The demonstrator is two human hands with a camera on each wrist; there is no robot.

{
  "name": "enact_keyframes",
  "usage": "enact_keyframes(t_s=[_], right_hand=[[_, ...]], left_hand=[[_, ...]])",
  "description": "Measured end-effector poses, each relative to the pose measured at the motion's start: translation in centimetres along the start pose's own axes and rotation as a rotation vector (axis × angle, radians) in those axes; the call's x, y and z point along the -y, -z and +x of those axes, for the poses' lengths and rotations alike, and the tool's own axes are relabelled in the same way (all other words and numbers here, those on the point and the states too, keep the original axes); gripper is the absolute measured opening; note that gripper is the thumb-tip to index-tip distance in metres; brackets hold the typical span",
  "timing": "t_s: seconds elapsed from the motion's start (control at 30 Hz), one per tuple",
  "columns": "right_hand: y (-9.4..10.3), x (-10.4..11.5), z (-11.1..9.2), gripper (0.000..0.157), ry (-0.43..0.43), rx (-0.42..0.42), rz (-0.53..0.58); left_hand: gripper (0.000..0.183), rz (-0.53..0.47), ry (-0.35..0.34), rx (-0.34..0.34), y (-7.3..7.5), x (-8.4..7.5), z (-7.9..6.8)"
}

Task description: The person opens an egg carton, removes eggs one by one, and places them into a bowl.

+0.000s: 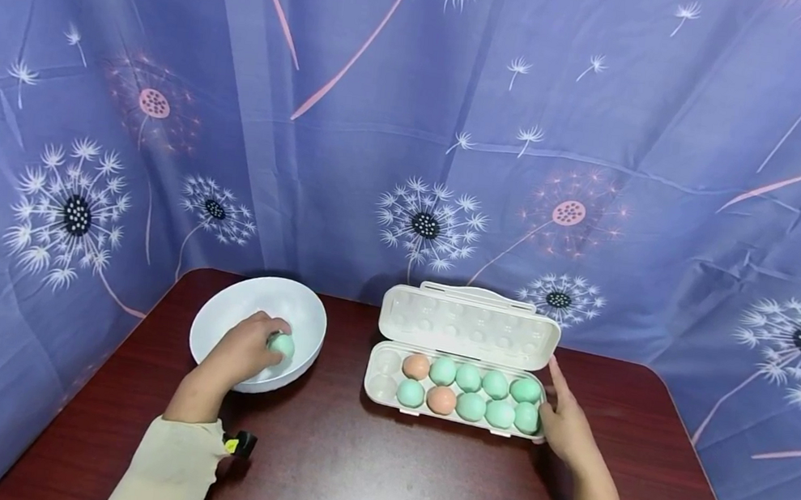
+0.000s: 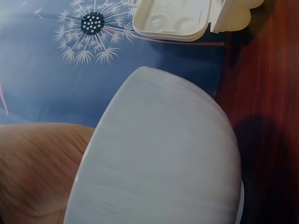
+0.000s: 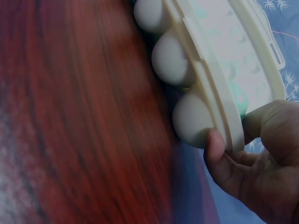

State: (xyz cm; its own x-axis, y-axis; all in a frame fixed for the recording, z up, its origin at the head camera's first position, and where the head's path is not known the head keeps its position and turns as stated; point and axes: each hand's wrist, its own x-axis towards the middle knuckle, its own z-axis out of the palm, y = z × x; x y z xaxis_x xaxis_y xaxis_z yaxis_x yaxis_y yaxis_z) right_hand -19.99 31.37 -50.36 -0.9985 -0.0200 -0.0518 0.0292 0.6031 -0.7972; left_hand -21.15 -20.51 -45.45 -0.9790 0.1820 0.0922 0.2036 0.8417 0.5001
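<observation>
In the head view my left hand [image 1: 248,350] reaches into the white bowl [image 1: 217,320] and pinches a pale green egg [image 1: 281,345] between thumb and fingers. In the left wrist view the outer wall of the bowl [image 2: 159,149] hides the fingers and the egg. My right hand [image 1: 568,425] grips the right end of the open egg carton [image 1: 384,403], as the right wrist view shows with fingers on both sides of its rim. Several green eggs [image 1: 470,406] and two orange-brown ones, such as this egg [image 1: 441,400], sit in the carton. Two cups at its left end are bare.
The carton's lid [image 1: 466,326] stands raised at the back, near the dandelion-print curtain [image 1: 349,179]. Bowl and carton both rest on a dark red wooden table [image 1: 349,456], with a gap between them. Each wrist wears a black camera [image 1: 244,444].
</observation>
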Motion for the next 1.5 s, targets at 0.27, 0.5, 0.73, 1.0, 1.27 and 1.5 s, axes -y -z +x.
enact_keyframes(t_s=[0.27,0.5,0.73,1.0,1.27,1.5], right_hand=[[0.0,0.3,0.0,0.083,0.007,-0.003,-0.01],[0.1,0.4,0.0,0.083,0.015,0.002,-0.013],[0.2,0.3,0.0,0.084,0.013,0.003,-0.002],[0.2,0.1,0.0,0.084,0.014,0.007,0.009],[0.1,0.1,-0.1,0.084,0.019,0.011,0.005],[0.0,-0.1,0.0,0.083,-0.002,0.01,-0.002]], left_hand=[[0.035,0.004,0.003,0.029,-0.3,-0.1,0.0],[0.038,0.016,-0.01,0.046,-0.4,-0.2,0.0],[0.042,0.019,0.001,0.053,-0.7,-0.2,0.2],[0.038,0.034,-0.008,0.04,-1.1,-0.3,0.5],[0.029,0.041,0.001,0.057,-1.1,-0.4,0.3],[0.031,0.063,-0.014,0.056,-1.2,-0.3,0.2]])
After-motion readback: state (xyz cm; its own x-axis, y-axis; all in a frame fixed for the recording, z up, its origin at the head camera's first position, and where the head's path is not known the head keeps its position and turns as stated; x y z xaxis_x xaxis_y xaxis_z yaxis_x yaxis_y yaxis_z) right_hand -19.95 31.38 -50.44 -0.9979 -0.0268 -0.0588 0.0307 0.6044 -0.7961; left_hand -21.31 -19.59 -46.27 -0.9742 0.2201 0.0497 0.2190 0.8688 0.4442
